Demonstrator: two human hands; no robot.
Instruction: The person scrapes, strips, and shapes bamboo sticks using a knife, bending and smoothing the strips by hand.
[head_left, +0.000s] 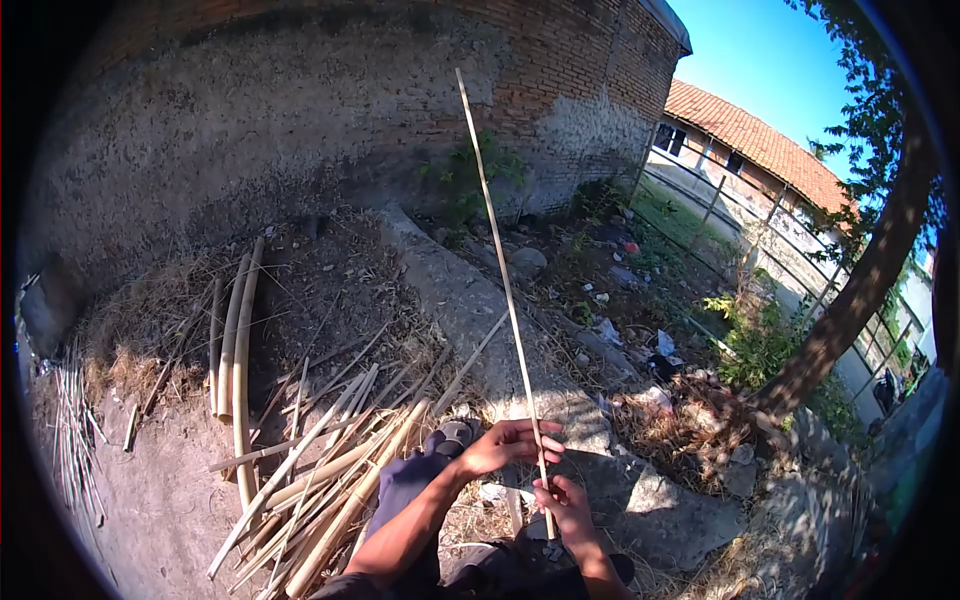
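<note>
A long, thin bamboo strip [497,240] rises from between my legs and leans slightly left toward the brick wall. My left hand [508,446] is at the strip's lower part, its fingers stretched across it with gaps between them. Just below, my right hand [566,503] has its fingers and thumb closed on the strip near its lower end. Left of my legs lies a pile of split bamboo strips [335,480], fanned over the ground.
Thick bamboo poles [240,350] lie at the left, with thin sticks [75,440] farther left. A brick wall [300,120] stands ahead. A concrete ledge [450,290] runs from the wall toward me. Litter, dry brush and a tree trunk [850,310] are at the right.
</note>
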